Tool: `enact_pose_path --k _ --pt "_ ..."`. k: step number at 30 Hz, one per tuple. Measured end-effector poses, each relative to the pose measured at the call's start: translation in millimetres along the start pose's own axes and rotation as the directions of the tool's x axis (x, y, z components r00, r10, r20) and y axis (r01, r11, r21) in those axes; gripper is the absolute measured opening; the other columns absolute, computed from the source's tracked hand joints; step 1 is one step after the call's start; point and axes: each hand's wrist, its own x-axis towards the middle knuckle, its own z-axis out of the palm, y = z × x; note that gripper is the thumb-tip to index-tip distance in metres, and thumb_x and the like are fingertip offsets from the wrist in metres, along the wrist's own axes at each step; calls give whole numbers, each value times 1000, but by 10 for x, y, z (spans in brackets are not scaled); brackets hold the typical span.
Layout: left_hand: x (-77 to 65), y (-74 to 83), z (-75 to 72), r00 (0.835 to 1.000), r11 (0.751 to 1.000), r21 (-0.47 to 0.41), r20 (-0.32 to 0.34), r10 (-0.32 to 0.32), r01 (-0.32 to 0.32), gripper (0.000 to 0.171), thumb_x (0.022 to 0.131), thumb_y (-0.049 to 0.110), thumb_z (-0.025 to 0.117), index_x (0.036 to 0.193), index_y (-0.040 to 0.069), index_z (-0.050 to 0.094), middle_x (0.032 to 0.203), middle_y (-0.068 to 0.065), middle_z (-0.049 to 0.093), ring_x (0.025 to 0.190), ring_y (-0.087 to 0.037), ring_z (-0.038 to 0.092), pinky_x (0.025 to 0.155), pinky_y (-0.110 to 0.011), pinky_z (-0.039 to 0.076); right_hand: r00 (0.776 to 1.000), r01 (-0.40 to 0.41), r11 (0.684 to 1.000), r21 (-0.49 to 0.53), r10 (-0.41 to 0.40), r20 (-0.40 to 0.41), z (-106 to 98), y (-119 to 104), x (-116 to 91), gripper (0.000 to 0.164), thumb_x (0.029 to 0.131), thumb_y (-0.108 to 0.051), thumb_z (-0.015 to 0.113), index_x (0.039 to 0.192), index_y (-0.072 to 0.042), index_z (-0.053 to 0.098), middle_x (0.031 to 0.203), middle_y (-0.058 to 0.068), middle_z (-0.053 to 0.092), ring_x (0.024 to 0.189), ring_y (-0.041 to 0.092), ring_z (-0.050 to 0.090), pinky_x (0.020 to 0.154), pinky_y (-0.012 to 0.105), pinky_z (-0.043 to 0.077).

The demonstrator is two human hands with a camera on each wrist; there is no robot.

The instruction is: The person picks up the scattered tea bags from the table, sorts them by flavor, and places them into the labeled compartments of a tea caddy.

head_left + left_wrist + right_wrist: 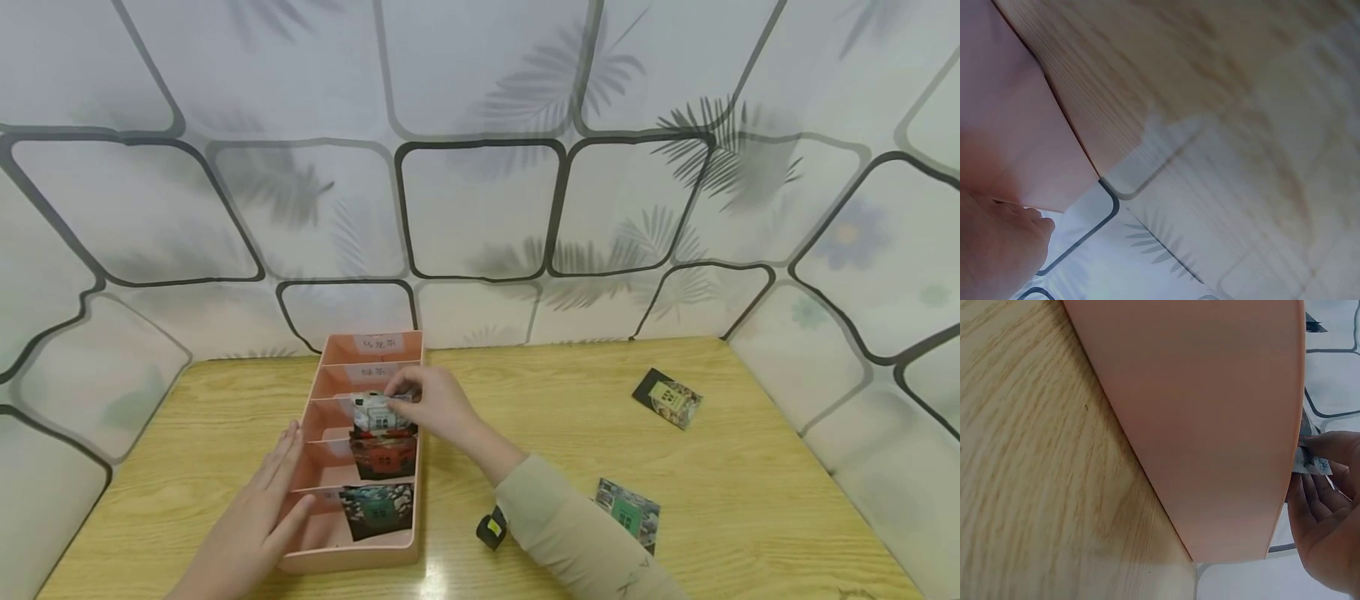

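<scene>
A pink divided box (348, 560) with labelled compartments stands lengthwise on the table. My right hand (438, 408) pinches the top edge of a whitish-grey packet (371, 414), which stands partly in a middle compartment. In the right wrist view, the thumb and fingers of that hand (1329, 512) hold the packet (1311, 464) just past the box's side wall (1197, 425). A red-and-black packet (385, 458) and a dark packet with a green label (381, 510) lean in the nearer compartments. Along the box's left side my left hand (258, 508) rests with straight fingers.
On the table's right side lie a black-and-brown packet (670, 398) and a green-labelled packet (630, 512), the latter partly behind the right sleeve (577, 533). A small black object with a yellow mark (491, 530) sits by that forearm. A patterned wall covering (480, 208) rises behind.
</scene>
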Motion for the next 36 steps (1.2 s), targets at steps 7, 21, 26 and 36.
enact_pose_path --k 7,21,26,36 --pt "-3 6 -1 1000 1000 -7 14 -14 14 81 111 41 54 172 9 12 178 -21 17 160 -46 27 106 6 -13 999 32 992 -120 -29 19 4 9 -2 6 99 -9 76 102 -8 81 107 6 79 96 18 75 82 20 60" --pt "2 9 -3 1000 1000 -4 12 -15 15 81 111 41 55 172 8 13 177 -21 18 160 -47 27 106 6 -13 1000 -12 993 -116 10 -19 49 55 42 7 94 -3 78 98 -9 79 101 7 77 85 12 70 75 14 56" --pt "4 16 -7 1000 1000 -3 14 -16 16 81 111 42 55 172 8 13 177 -21 18 160 -47 28 106 6 -13 999 -23 994 -104 20 -30 49 65 48 7 94 -2 79 97 -9 79 101 7 76 84 11 69 75 14 56" --pt "3 12 -3 1000 1000 -1 10 -14 14 81 110 41 56 171 7 14 177 -21 18 160 -46 28 106 6 -13 998 -52 998 -22 51 -26 26 53 27 7 96 -2 77 102 -4 78 105 10 76 90 16 71 77 16 56"
